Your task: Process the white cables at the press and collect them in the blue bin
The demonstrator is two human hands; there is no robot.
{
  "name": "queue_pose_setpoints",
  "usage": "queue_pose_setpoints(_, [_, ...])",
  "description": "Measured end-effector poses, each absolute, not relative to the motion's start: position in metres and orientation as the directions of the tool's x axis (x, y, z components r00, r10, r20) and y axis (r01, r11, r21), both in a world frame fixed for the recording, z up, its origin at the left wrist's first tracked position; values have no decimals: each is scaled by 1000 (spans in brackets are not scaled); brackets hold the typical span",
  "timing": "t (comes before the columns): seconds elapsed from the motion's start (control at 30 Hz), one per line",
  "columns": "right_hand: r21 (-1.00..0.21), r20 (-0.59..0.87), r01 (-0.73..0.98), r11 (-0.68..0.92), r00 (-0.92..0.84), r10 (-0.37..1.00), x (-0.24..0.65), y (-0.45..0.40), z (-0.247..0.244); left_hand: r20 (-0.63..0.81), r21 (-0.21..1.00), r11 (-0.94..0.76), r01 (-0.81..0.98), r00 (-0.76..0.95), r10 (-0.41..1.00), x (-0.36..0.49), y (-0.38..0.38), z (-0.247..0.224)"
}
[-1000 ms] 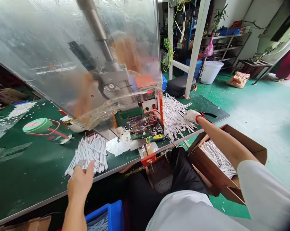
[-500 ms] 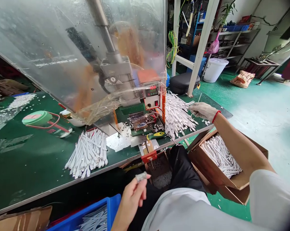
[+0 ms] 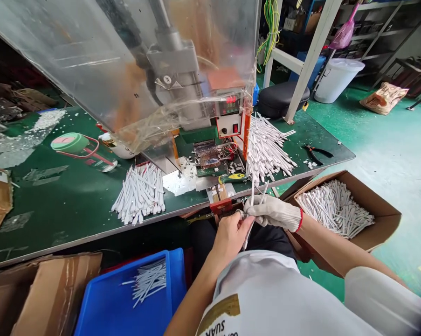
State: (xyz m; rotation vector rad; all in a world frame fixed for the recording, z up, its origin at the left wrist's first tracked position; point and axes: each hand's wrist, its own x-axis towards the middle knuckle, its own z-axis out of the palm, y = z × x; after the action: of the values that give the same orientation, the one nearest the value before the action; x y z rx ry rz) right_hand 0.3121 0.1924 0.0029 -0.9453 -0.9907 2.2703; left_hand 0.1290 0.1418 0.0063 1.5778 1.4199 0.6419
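My bare left hand (image 3: 231, 235) and my gloved right hand (image 3: 275, 212) meet above my lap, just off the table's front edge. Thin white strips (image 3: 252, 189) stand up between them; their lower ends come out below the fingers. My right fingers are closed around the strips. The left thumb and fingers pinch them from the other side. A small grey wrap or piece (image 3: 242, 214) shows at the left fingertips, partly hidden. Close by on the table, a pile of white strips (image 3: 268, 149) fans out beside the machine's control box (image 3: 228, 127).
A second strip pile (image 3: 140, 193) lies left of a yellow-green-handled scraper (image 3: 233, 178). Black-orange pliers (image 3: 317, 153) rest at the table's right. A cardboard box (image 3: 385, 200) of strips stands right; a blue bin (image 3: 122, 298) with strips is low left. A clear shield (image 3: 101, 88) covers the press.
My right hand has come from the strip pile at the table's right back to my lap, bringing white strips. My left hand has risen to meet it. The view has shifted.
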Motion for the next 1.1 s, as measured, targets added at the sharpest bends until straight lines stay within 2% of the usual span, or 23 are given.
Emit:
queue_pose_setpoints(0.2, [-862,-336,-144,-486,-555,761,314,211,26,-349,935,309,172,310,884,118,126,-5])
queue_pose_setpoints(0.53, [-863,-279,-164,-478,-635,720,307,223,29,-466,778,585,-228,413,782,110,117,-15])
queue_pose_setpoints(0.7, [-896,-295,-94,-435,-605,739,304,223,17,-483,736,627,-256,452,750,109,114,-22])
queue_pose_setpoints(0.93, [-946,-320,184,-266,-415,852,295,216,21,-478,840,530,-118,302,825,116,114,-24])
queue_pose_setpoints(1.03, [-934,-346,230,-274,-379,858,291,214,27,-466,861,504,-71,289,837,117,114,-25])
queue_pose_setpoints(1.1, [-933,-355,202,-297,-396,847,290,214,28,-465,856,510,-83,306,831,117,114,-26])
